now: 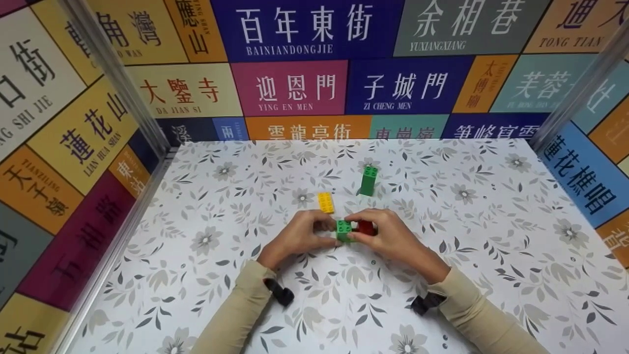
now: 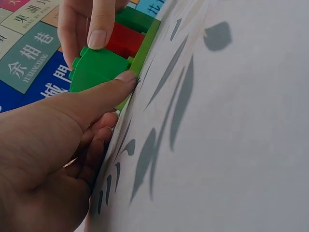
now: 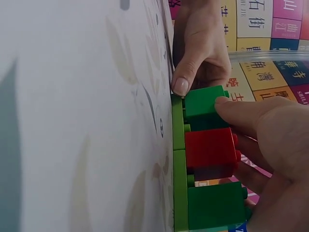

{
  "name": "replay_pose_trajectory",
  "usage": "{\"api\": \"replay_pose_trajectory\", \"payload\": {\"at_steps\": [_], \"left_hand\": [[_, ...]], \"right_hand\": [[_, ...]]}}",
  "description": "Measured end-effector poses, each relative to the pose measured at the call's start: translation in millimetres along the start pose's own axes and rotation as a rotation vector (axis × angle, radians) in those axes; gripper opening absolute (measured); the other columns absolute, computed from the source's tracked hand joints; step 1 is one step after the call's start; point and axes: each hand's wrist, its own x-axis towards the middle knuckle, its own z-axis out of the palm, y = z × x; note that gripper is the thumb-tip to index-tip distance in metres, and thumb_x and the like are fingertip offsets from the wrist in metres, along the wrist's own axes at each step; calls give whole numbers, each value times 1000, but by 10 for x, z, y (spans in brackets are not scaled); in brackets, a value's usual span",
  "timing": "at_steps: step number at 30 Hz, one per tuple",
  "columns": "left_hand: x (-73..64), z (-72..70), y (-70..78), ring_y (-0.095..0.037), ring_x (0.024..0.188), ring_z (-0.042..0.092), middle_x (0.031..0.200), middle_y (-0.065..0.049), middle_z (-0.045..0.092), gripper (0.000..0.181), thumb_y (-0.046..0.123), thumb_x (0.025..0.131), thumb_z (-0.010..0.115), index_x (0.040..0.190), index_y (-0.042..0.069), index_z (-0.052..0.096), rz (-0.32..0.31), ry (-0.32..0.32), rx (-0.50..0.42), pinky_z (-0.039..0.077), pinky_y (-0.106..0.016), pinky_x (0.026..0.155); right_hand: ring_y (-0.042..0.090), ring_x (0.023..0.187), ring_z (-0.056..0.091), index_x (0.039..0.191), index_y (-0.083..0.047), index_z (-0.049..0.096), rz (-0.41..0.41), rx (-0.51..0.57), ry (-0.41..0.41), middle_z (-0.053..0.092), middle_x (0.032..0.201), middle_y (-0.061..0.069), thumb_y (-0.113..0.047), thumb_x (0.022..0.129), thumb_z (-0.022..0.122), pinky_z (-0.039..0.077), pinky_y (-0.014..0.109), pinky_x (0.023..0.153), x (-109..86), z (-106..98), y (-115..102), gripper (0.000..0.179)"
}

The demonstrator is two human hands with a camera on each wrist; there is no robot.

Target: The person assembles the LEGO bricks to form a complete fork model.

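Near the middle of the floral-patterned worktop (image 1: 236,275), both hands close on a low row of toy bricks. On the right hand (image 1: 388,233), the grip is narrow: thumb and fingers pinch the bright green brick (image 3: 205,106). The left hand (image 1: 295,238) curls its grip round the row's left end, thumb tip where that brick meets the lime-green base (image 3: 179,130); its far fingertips are partly hidden. Between the two thumbs, the bright green brick shows four studs on top; whether it is fully pressed down, I cannot tell. To its right, a red brick (image 3: 207,150) and then a darker green brick (image 3: 215,205) stand upright on the base, with gaps between them, under the right palm. Just beyond the left hand lies a flat yellow brick (image 1: 325,202); farther back and to the right, a tall green block (image 1: 367,183) stands upright, apart from the hands. Behind the worktop rise coloured panels (image 1: 290,87) printed with Chinese characters.
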Motion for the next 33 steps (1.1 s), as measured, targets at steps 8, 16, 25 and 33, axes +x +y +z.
{"api": "replay_pose_trajectory", "payload": {"at_steps": [8,16,25,33], "left_hand": [[10,9,19,-11,89,67,101,2,76,28,27,85,96,107,17,81,-20,-1,-2,57,-25,81],[6,12,23,-12,90,67,102,1,76,30,25,85,96,109,16,81,-19,1,-13,58,-26,82],[1,32,13,-14,91,67,101,0,76,29,25,83,96,106,16,81,-13,16,-15,58,-30,83],[5,26,33,-16,92,68,102,-2,76,28,24,85,95,107,14,81,-2,9,-10,59,-30,83]], "right_hand": [[15,107,73,132,-17,79,49,32,-40,80,127,1,-27,98,83,62,36,89,5,-33,-8,36],[13,102,72,132,-18,79,75,48,-47,80,127,0,-27,99,82,61,31,85,17,-24,-1,34],[15,111,73,131,-22,80,108,22,-29,79,129,-2,-30,98,83,61,35,93,5,18,3,34],[15,110,73,130,-24,80,112,18,-27,79,128,-3,-31,98,83,61,38,92,2,7,-16,33]]}}
